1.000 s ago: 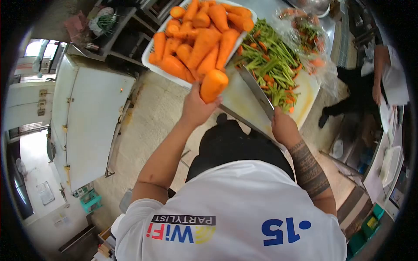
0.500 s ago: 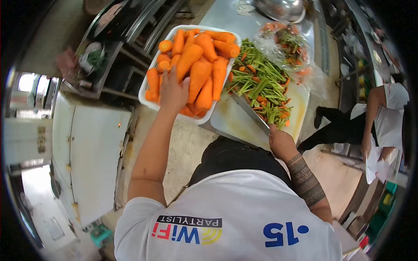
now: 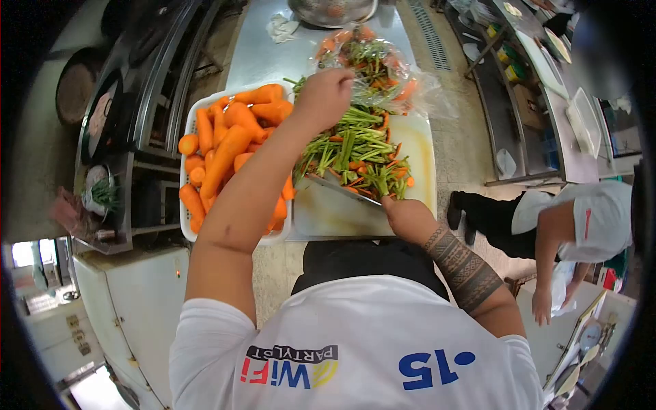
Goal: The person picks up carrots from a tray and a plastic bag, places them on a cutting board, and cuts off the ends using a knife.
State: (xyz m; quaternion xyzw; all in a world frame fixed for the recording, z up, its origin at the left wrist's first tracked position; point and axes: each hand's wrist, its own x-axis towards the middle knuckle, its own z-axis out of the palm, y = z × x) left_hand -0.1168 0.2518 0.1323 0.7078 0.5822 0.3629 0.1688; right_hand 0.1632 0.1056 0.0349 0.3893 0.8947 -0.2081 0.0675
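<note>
Here, at the left of the frame, a white rectangular plastic tray (image 3: 193,236) sits on the grey steel table (image 3: 256,51), piled with whole peeled orange carrots (image 3: 229,147). Just right of it lies a pale yellowish cutting board (image 3: 328,215), touching the tray's side, and on its upper half rests a heap of green stalks mixed with orange carrot bits (image 3: 352,154).

The left hand (image 3: 323,96) reaches across the tray to the top of the heap, its fingers curled downward at the edge of a clear plastic bag of cut vegetables (image 3: 376,65); whether it grips anything I cannot tell.

Lower and to the right, the right hand (image 3: 403,213) is closed around the handle of a long steel knife (image 3: 338,188), whose blade lies slanted along the near edge of the heap.

At the top centre a round metal bowl (image 3: 331,10) stands on the table. At the far right a person in a white shirt and black trousers (image 3: 574,222) bends over the floor, well apart from the board.
</note>
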